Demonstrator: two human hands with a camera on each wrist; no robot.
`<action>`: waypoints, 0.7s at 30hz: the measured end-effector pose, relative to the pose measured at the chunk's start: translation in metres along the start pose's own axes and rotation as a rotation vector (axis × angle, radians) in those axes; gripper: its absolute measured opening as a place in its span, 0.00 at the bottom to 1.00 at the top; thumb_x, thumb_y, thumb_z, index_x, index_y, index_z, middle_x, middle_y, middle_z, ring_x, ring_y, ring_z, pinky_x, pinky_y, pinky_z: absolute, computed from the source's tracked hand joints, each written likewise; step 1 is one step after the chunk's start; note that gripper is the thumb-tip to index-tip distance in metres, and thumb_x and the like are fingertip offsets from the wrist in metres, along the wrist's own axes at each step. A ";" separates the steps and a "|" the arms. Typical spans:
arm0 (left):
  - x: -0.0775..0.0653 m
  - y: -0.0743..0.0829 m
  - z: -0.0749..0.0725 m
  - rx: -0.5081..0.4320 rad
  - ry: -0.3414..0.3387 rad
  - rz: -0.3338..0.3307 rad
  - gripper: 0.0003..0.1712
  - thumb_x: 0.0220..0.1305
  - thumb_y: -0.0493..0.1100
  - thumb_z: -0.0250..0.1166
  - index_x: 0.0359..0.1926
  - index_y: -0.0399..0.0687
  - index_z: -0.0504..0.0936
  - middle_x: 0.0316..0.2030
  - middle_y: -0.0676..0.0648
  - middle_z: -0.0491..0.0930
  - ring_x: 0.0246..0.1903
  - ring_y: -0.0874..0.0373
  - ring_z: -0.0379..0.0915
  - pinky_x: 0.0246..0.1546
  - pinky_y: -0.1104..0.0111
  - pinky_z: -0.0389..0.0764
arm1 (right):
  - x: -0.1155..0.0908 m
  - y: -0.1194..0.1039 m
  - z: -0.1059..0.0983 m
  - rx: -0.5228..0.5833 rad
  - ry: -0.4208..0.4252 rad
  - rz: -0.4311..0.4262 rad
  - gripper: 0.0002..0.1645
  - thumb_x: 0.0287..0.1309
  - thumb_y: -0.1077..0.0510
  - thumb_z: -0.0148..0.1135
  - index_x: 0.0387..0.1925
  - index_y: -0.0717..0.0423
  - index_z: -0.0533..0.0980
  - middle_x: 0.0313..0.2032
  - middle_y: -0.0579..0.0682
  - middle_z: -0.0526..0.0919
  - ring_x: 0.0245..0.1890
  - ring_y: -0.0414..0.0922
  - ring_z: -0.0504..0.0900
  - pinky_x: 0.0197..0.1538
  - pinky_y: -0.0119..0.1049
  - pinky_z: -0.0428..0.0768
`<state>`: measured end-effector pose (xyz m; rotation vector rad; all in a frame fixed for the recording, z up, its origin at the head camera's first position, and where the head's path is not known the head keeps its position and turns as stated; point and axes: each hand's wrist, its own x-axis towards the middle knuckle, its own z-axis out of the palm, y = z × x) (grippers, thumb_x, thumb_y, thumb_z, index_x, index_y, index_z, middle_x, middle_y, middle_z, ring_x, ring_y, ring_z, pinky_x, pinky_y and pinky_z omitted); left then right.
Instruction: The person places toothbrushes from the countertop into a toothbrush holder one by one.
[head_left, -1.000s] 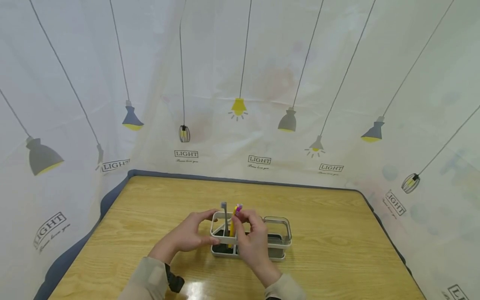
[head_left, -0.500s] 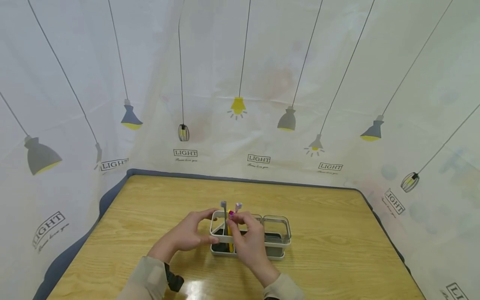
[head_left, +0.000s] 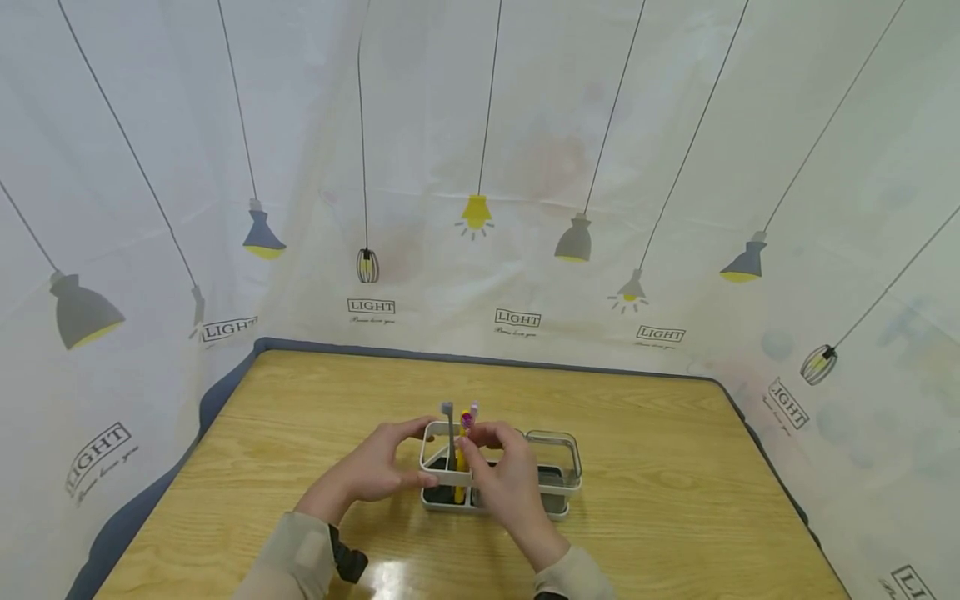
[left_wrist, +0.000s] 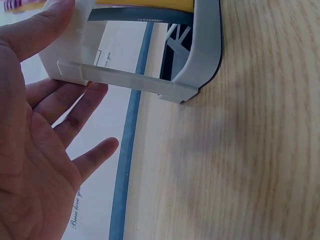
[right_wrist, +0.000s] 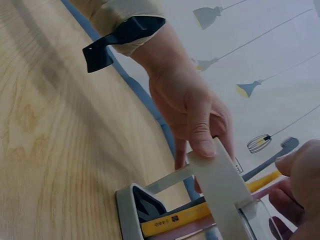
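Note:
In the head view a white two-tier toothbrush holder stands on the table. My left hand grips the upper frame at its left end, thumb in front and fingers behind. A grey toothbrush stands upright in the left section. Beside it is a yellow toothbrush with a purple head, which my right hand pinches between thumb and fingers below the head. A lilac toothbrush shows its head just behind; its lower part is hidden by my hand. In the right wrist view, the yellow handle reaches the holder's base.
Clear cups sit in the right part of the holder. The wooden table ends at a blue-grey edge against a lamp-printed curtain. A black strap hangs at my left wrist.
The yellow toothbrush shifted left and down towards the grey one, then rose slightly, with my right hand on it. The lilac head now shows apart from it. My left hand stayed put.

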<state>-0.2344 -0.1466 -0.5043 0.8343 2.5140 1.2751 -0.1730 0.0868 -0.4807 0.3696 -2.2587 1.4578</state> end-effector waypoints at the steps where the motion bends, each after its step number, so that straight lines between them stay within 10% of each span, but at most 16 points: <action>1: 0.000 0.000 0.000 0.001 0.000 0.000 0.50 0.61 0.58 0.79 0.78 0.47 0.69 0.66 0.43 0.78 0.67 0.43 0.71 0.67 0.34 0.65 | 0.000 0.000 -0.002 -0.007 -0.004 0.021 0.08 0.64 0.60 0.76 0.43 0.53 0.84 0.39 0.41 0.86 0.42 0.42 0.84 0.49 0.46 0.85; 10: 0.001 -0.001 0.002 -0.001 0.011 -0.019 0.52 0.61 0.59 0.79 0.79 0.48 0.68 0.68 0.41 0.77 0.69 0.41 0.70 0.70 0.33 0.60 | -0.002 0.004 -0.017 -0.036 0.002 0.096 0.14 0.63 0.61 0.77 0.48 0.58 0.83 0.43 0.52 0.87 0.44 0.45 0.85 0.51 0.47 0.86; 21: -0.011 0.002 0.000 0.081 0.087 -0.075 0.58 0.57 0.67 0.79 0.82 0.59 0.63 0.78 0.46 0.63 0.76 0.38 0.57 0.70 0.33 0.61 | 0.004 0.017 -0.049 -0.151 0.093 -0.083 0.17 0.58 0.64 0.79 0.47 0.61 0.82 0.44 0.53 0.86 0.43 0.53 0.85 0.46 0.57 0.83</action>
